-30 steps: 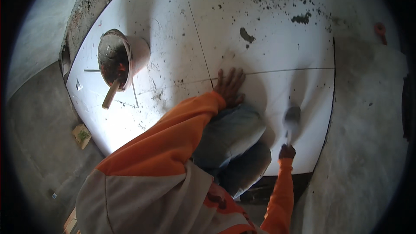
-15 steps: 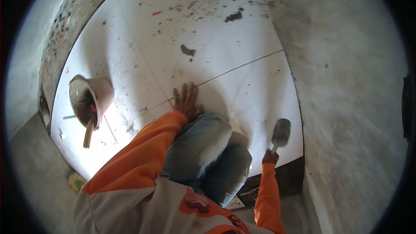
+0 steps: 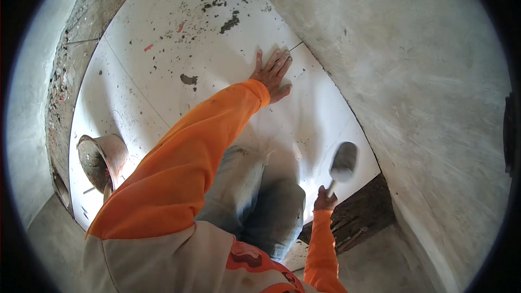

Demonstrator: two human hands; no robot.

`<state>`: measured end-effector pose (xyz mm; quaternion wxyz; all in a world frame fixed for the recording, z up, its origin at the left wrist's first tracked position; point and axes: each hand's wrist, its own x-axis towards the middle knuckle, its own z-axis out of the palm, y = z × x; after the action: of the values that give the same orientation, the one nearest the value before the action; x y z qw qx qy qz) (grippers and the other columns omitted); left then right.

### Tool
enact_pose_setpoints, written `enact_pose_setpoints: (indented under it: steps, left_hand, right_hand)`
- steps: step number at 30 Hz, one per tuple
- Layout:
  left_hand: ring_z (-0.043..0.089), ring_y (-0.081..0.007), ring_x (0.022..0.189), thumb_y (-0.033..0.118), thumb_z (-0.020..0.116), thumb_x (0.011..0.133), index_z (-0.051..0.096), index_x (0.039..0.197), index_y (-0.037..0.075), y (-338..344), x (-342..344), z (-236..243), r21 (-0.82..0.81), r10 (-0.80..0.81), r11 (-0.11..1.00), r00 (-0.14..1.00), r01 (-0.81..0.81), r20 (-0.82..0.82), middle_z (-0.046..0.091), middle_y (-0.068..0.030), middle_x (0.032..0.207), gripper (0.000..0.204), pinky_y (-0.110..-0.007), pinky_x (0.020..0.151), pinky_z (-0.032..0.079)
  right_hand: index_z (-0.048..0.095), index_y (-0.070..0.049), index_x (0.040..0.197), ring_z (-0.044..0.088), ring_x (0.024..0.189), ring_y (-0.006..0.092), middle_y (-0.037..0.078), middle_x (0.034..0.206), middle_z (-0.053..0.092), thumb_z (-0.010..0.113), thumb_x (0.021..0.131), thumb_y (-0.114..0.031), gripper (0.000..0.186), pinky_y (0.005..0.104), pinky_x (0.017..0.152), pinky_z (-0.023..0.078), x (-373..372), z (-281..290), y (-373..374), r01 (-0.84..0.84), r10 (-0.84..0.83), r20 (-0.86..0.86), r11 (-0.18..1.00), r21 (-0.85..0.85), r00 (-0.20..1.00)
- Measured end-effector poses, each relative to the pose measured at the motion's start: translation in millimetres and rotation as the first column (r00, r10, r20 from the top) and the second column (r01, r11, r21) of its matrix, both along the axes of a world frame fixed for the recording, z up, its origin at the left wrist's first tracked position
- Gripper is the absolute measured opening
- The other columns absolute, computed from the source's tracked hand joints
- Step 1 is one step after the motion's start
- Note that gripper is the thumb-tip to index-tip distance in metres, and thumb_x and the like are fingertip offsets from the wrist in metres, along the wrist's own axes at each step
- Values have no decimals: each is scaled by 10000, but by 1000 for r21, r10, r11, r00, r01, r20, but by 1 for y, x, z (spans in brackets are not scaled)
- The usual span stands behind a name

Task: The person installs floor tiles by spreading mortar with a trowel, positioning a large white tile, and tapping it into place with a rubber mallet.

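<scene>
My left hand (image 3: 272, 76) lies flat with its fingers spread on the white floor tiles (image 3: 228, 49), over the dark joint line that runs toward the right wall. Low on the right, my right hand (image 3: 325, 201) grips the pale handle of a rubber mallet (image 3: 344, 161). The mallet's dark, thick head is raised and slightly blurred, pointing away from me, above the tile near the wall's foot. At the left, a mortar-stained bucket (image 3: 103, 160) lies tipped on its side on the tile, partly hidden by my orange sleeve.
Crumbs and clumps of grey mortar (image 3: 229, 22) lie scattered over the far tiles, along with small red pieces (image 3: 148, 48). A bare concrete wall (image 3: 412, 92) rises at the right. Beside my right forearm is a dark untiled patch (image 3: 363, 214). Rough rubble (image 3: 62, 76) borders the left edge.
My left hand has slid forward and to the right along the joint, nearer the right wall. The mallet stays in my right hand and has shifted slightly. The view has turned somewhat.
</scene>
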<state>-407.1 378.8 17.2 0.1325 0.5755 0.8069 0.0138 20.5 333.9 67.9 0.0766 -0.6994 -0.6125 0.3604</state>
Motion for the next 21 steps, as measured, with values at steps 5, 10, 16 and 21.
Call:
enact_pose_setpoints:
  steps: [5, 10, 16, 21]
  left_hand:
    - [3, -248, 1386, 512, 347, 849, 171, 1416, 75, 22, -11, -2, 69, -8, 998, 999, 11, -31, 57, -66, 1503, 737, -612, 1050, 5]
    - [6, -273, 1386, 473, 360, 848, 169, 1415, 61, 33, 7, 1, 33, -21, 999, 999, 20, 31, 61, -77, 1503, 727, -618, 1045, 5]
    - [16, -275, 1386, 461, 374, 844, 188, 1412, 59, 27, 7, -1, 78, 1, 997, 991, 10, -134, 92, -98, 1498, 720, -570, 1072, 9]
    - [2, -252, 1391, 491, 377, 838, 148, 1431, 89, 33, 14, -15, 138, -30, 989, 977, 61, -212, 76, -73, 1506, 752, -548, 1075, -43]
  right_hand:
    - [617, 7, 841, 592, 648, 286, 121, 748, 643, 542, 818, -175, 198, 431, 631, 454, 1, -17, 3, -282, 293, 179, 956, -84, 939]
    - [574, -47, 770, 537, 596, 236, 87, 636, 549, 528, 831, -116, 102, 364, 603, 446, 42, -38, -11, -214, 214, 13, 975, 66, 977]
    - [584, 15, 719, 571, 566, 269, 116, 588, 581, 562, 792, -169, 199, 376, 547, 435, 38, -21, -46, 38, -44, 45, 992, 124, 998]
    - [593, 5, 732, 586, 561, 334, 176, 601, 568, 574, 772, -213, 222, 415, 541, 447, 38, 31, -51, 72, -85, 119, 992, 105, 989]
